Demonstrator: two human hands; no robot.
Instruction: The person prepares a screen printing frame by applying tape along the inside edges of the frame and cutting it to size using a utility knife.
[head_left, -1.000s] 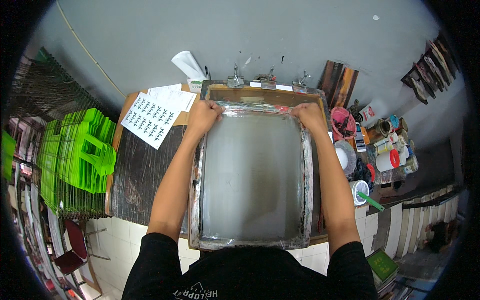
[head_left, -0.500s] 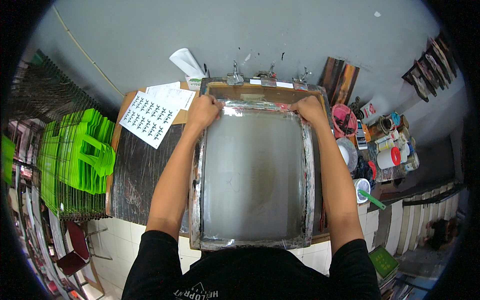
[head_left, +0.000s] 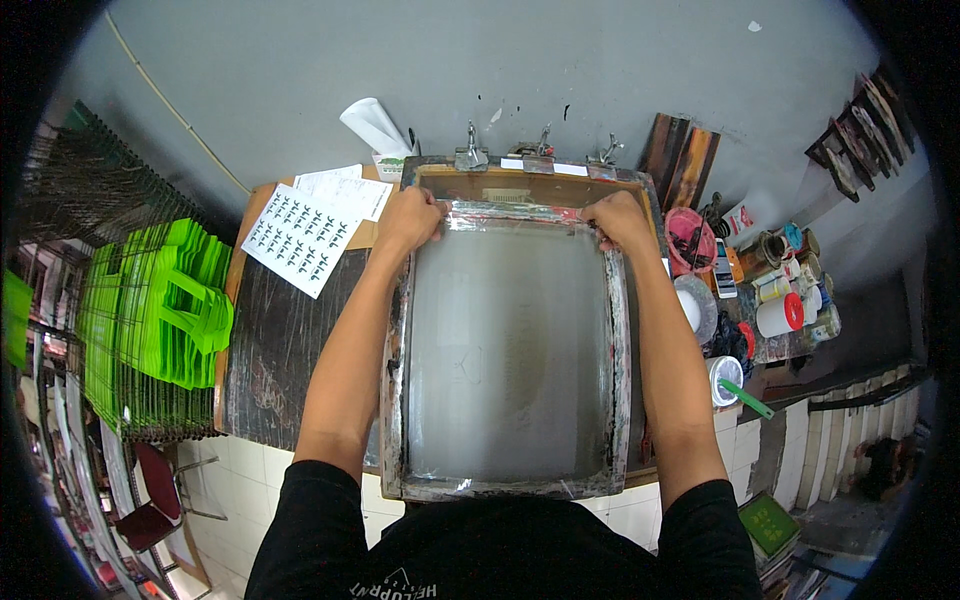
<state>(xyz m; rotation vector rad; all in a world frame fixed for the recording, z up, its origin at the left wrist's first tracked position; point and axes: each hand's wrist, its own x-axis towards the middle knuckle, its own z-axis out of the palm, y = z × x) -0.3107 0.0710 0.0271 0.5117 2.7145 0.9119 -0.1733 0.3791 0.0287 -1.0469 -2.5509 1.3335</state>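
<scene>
A screen printing frame (head_left: pixel 396 400) with grey mesh stretched across it lies in front of me, its near edge close to my body. My left hand (head_left: pixel 414 218) is closed around its far left corner. At the far right corner my right hand (head_left: pixel 617 222) grips it the same way. Clear tape and paint smears cover the frame's far bar (head_left: pixel 510 213). A second, wooden-edged frame (head_left: pixel 440 172) shows beyond it, with metal clamps (head_left: pixel 471 150) along its back edge. The undersides of both hands' fingers are partly hidden.
Printed paper sheets (head_left: pixel 299 236) lie left on the dark worktable (head_left: pixel 285 345). Green bags (head_left: pixel 170 310) are stacked on a wire rack at far left. To the right are a pink basket (head_left: pixel 689 240), a phone (head_left: pixel 724 275), paint jars (head_left: pixel 778 315) and a tub with a green-handled tool (head_left: pixel 752 402).
</scene>
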